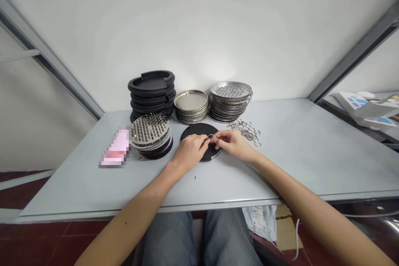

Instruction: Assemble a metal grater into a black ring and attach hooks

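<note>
Little metal ring (pixel 211 135): silvery and thin, basically a small wire loop; pretty tiny from up here, so the finer detail can't be made out. It's being held up over the right part of the black disc, between both hands.
Left hand (pixel 190 149): closed to a pinch, thumb and fingertips brought together on the ring from the left.
Right hand (pixel 234 144): also pinched down small, with the ring nipped from the right. Exactly which fingertip is pressed where can't be told, too much is covered.
Black disc (pixel 193 130): round, flat, matte, laid on the grey table (pixel 299 145) under the hands, its near right part partly hidden by them.
Ring pile (pixel 245 129): loose silvery rings and loops, heaped just right of the disc, a bit to the far side.
Studded plate (pixel 146 131): metal, covered in little pegs, set on top of a short stack left of the disc.
Far side: black rims (pixel 152 91) stacked at left, plain metal plates (pixel 190 102) in the middle, perforated plates (pixel 230 91) at right.
</note>
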`<state>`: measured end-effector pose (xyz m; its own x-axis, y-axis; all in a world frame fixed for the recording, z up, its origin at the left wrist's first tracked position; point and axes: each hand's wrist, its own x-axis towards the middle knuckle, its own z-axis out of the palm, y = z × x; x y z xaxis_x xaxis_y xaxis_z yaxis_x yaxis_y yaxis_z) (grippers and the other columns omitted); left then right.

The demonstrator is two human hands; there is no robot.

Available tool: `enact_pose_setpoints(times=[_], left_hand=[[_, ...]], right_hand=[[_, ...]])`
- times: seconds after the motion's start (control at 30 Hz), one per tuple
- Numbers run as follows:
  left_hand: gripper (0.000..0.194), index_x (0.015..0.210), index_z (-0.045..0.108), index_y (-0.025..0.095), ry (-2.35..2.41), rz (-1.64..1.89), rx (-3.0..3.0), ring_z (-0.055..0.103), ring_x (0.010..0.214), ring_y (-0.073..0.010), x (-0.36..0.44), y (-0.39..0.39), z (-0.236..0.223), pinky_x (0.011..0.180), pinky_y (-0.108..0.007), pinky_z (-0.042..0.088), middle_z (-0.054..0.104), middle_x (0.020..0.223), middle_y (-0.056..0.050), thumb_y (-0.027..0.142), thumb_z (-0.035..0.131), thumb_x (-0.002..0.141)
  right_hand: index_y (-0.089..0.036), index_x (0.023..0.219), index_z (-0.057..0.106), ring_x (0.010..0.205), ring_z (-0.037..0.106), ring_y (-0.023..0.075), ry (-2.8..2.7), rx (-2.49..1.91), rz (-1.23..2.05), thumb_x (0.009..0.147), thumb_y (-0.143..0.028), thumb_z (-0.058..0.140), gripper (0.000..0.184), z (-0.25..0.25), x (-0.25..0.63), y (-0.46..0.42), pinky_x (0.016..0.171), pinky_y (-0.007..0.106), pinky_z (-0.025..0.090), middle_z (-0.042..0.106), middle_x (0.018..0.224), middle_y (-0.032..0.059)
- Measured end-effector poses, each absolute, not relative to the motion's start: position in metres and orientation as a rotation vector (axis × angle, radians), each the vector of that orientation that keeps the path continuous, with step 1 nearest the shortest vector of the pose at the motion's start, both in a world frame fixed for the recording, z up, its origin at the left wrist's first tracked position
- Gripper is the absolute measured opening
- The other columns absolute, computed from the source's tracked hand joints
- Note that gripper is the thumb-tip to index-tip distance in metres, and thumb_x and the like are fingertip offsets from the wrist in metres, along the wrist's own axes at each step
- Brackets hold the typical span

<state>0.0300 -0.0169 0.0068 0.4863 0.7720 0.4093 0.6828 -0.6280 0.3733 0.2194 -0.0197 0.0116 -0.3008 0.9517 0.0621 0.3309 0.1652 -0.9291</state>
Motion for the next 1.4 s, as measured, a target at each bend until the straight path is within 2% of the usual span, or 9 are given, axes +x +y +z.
enact_pose_setpoints(times=[0.3,0.47,0.6,0.9,1.13,1.4], left_hand=[[0.02,0.098,0.066,0.016,1.17,0.878,2.595,0.064,0.081,-0.0187,0.0284,-0.016,0.0042,0.075,-0.029,0.048,0.069,0.087,-0.007,0.019,0.047,0.094],[0.019,0.089,0.065,0.016,1.227,0.808,2.626,0.06,0.071,-0.0166,0.0281,-0.016,0.0053,0.067,-0.027,0.044,0.065,0.076,-0.004,0.02,0.047,0.095],[0.019,0.08,0.061,0.016,1.27,0.723,2.703,0.059,0.071,-0.0166,0.0296,-0.0179,0.0091,0.067,-0.027,0.043,0.062,0.072,-0.003,0.017,0.048,0.094],[0.018,0.08,0.057,0.016,1.404,0.599,2.744,0.06,0.073,-0.0187,0.037,-0.0225,0.0117,0.068,-0.029,0.044,0.063,0.074,-0.005,0.019,0.045,0.094],[0.017,0.078,0.056,0.019,1.262,0.704,2.561,0.056,0.068,-0.0144,0.0334,-0.0207,0.0126,0.062,-0.025,0.038,0.06,0.071,0.0,0.018,0.046,0.093],[0.017,0.074,0.054,0.019,1.248,0.755,2.528,0.053,0.065,-0.0144,0.034,-0.021,0.0104,0.061,-0.026,0.036,0.055,0.068,0.001,0.016,0.047,0.09]], right_hand=[[-0.012,0.082,0.068,0.06,0.06,0.0129,-1.728,-1.199,1.158,0.076,-0.029,0.057,0.02,0.0148,0.2194,-0.0206,0.059,0.024,0.046,0.066,0.064,0.0026],[-0.012,0.081,0.068,0.061,0.061,0.0132,-1.715,-1.194,1.164,0.076,-0.029,0.057,0.021,0.0149,0.2191,-0.0202,0.06,0.024,0.046,0.066,0.065,0.0029],[-0.012,0.08,0.069,0.062,0.061,0.0135,-1.708,-1.191,1.165,0.075,-0.027,0.057,0.019,0.0147,0.2184,-0.0201,0.061,0.025,0.047,0.066,0.065,0.0025],[-0.012,0.079,0.069,0.06,0.058,0.0122,-1.719,-1.194,1.174,0.077,-0.029,0.057,0.021,0.0159,0.2171,-0.0214,0.059,0.024,0.046,0.065,0.066,0.0022],[-0.012,0.08,0.069,0.06,0.057,0.0123,-1.731,-1.182,1.174,0.077,-0.03,0.057,0.022,0.0162,0.2179,-0.0214,0.059,0.024,0.045,0.065,0.066,0.0027],[-0.012,0.077,0.069,0.062,0.058,0.0124,-1.727,-1.164,1.177,0.078,-0.029,0.057,0.021,0.0164,0.2184,-0.0217,0.061,0.024,0.046,0.065,0.067,0.0023]])
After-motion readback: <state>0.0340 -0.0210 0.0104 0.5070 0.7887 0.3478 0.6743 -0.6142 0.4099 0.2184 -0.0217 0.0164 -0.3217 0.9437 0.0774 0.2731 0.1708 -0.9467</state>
